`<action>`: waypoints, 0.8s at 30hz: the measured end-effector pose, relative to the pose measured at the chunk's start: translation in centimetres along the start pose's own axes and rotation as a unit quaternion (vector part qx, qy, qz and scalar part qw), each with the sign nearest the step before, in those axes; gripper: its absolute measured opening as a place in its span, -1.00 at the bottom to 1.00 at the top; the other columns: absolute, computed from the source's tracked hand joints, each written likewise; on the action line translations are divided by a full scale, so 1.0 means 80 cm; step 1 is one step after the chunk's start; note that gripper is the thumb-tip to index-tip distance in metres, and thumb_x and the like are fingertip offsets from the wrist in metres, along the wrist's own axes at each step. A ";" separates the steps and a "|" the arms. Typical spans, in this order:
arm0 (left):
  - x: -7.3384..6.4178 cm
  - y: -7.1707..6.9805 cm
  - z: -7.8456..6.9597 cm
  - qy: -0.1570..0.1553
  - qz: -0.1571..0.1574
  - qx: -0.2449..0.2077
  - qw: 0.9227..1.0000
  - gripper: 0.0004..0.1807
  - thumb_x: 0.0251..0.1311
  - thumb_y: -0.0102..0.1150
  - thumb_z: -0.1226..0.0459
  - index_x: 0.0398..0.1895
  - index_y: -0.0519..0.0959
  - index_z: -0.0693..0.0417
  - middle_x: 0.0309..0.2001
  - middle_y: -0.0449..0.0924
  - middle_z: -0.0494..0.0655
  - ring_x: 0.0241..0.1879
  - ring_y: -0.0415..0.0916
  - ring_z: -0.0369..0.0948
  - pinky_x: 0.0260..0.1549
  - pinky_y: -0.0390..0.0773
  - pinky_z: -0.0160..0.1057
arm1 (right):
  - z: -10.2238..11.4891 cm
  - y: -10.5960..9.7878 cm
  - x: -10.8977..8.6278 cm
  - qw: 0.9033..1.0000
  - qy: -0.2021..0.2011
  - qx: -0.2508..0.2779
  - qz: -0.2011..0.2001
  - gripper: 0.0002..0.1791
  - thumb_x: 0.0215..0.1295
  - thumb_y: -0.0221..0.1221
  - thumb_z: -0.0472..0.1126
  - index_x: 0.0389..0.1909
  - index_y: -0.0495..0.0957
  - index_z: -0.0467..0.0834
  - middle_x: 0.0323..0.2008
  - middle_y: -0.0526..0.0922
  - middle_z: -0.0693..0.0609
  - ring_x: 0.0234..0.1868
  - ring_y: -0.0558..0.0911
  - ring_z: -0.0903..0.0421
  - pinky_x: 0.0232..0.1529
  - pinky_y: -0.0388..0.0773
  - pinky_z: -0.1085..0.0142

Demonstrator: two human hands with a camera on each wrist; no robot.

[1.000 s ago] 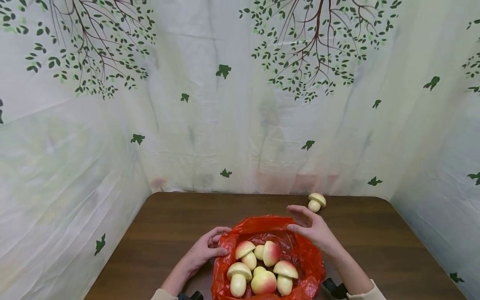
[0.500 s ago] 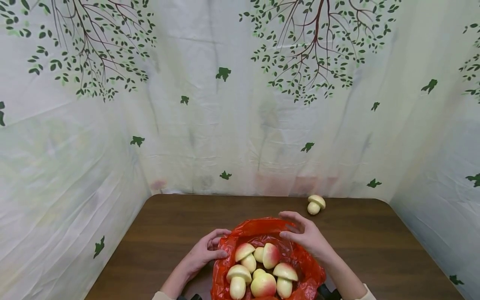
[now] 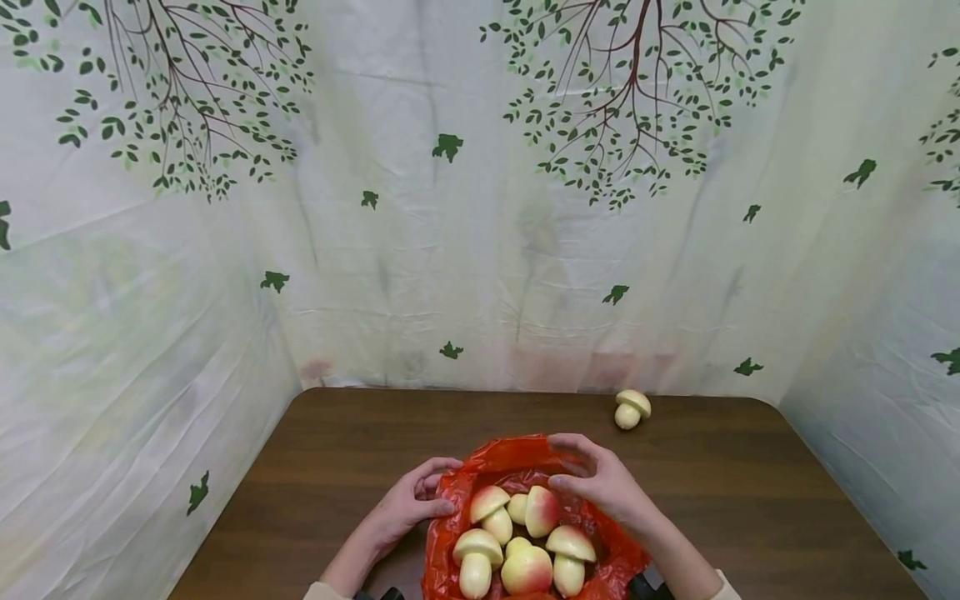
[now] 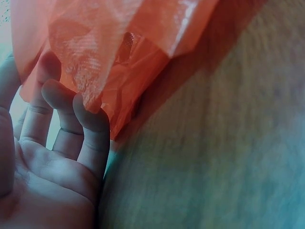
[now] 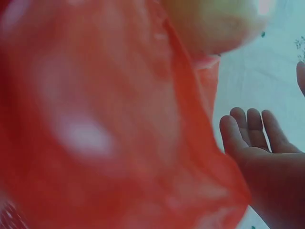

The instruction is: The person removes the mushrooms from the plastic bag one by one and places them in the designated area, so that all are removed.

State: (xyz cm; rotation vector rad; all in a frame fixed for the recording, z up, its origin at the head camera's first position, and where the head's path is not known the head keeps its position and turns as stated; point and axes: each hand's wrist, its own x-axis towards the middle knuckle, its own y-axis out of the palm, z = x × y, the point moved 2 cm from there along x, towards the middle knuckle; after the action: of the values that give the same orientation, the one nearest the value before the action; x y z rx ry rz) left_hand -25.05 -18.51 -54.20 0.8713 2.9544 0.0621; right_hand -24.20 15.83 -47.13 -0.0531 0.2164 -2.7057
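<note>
A red plastic bag (image 3: 513, 454) stands with its mouth wide on the table, its sides crumpled. Several cream toy mushrooms (image 3: 477, 560) lie inside, some with reddish caps, beside a rounded yellow-and-red piece (image 3: 527, 570) with a small knob. At the bag's left rim, my left hand (image 3: 408, 504) holds the plastic between thumb and fingers; the left wrist view shows the curled fingertips (image 4: 90, 117) against it. My right hand (image 3: 603, 483) hovers over the far right rim, thumb and fingers apart. In the right wrist view its fingers (image 5: 256, 129) extend past the bag, holding nothing.
One more cream mushroom (image 3: 632, 409) lies near the far edge of the brown wooden table (image 3: 360, 425), beyond my right hand. A pale curtain (image 3: 480, 250) with leaf and branch prints encloses the table at the back and sides.
My right hand has moved left and a little nearer along the bag's far right rim. The left hand, the bag and its contents stay in place.
</note>
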 end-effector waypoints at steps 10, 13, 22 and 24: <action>0.000 0.000 0.000 0.017 0.010 -0.006 1.000 -0.37 0.45 0.28 0.36 0.51 0.31 0.15 0.12 0.74 -0.10 0.02 0.75 -0.23 -0.05 0.77 -0.23 | -0.014 0.007 0.003 0.999 0.021 -0.035 0.004 -0.29 0.43 0.38 -0.06 0.50 0.40 -0.22 0.51 0.40 -0.32 0.53 0.35 -0.45 0.44 0.50 -0.16; 0.001 -0.001 0.000 0.010 0.004 -0.002 1.000 -0.37 0.44 0.29 0.36 0.52 0.32 0.13 0.12 0.74 -0.10 0.02 0.75 -0.23 -0.05 0.77 -0.22 | -0.016 0.010 0.004 0.999 0.024 -0.024 0.012 -0.28 0.44 0.37 -0.08 0.51 0.39 -0.24 0.51 0.39 -0.34 0.53 0.36 -0.44 0.36 0.59 -0.07; 0.001 -0.001 0.001 0.006 0.003 0.002 1.000 -0.36 0.45 0.28 0.35 0.53 0.31 0.11 0.12 0.74 -0.10 0.02 0.75 -0.23 -0.05 0.78 -0.20 | -0.024 0.017 0.006 0.999 0.014 -0.010 0.034 -0.28 0.43 0.38 -0.14 0.47 0.37 -0.35 0.45 0.45 -0.41 0.47 0.46 -0.40 0.21 0.67 0.27; 0.001 -0.002 0.002 0.005 0.001 0.003 1.000 -0.36 0.45 0.28 0.35 0.53 0.31 0.11 0.12 0.74 -0.10 0.02 0.75 -0.23 -0.05 0.78 -0.20 | -0.027 0.018 0.007 0.999 0.010 -0.007 0.048 -0.29 0.44 0.37 -0.15 0.46 0.36 -0.39 0.42 0.45 -0.45 0.45 0.48 -0.40 0.16 0.67 0.34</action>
State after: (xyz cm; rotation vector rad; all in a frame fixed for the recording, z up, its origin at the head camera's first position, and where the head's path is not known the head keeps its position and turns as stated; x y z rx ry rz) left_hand -25.20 -18.56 -54.36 0.8776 2.9646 0.0592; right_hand -24.26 14.59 -49.46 -0.0183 0.2379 -2.6104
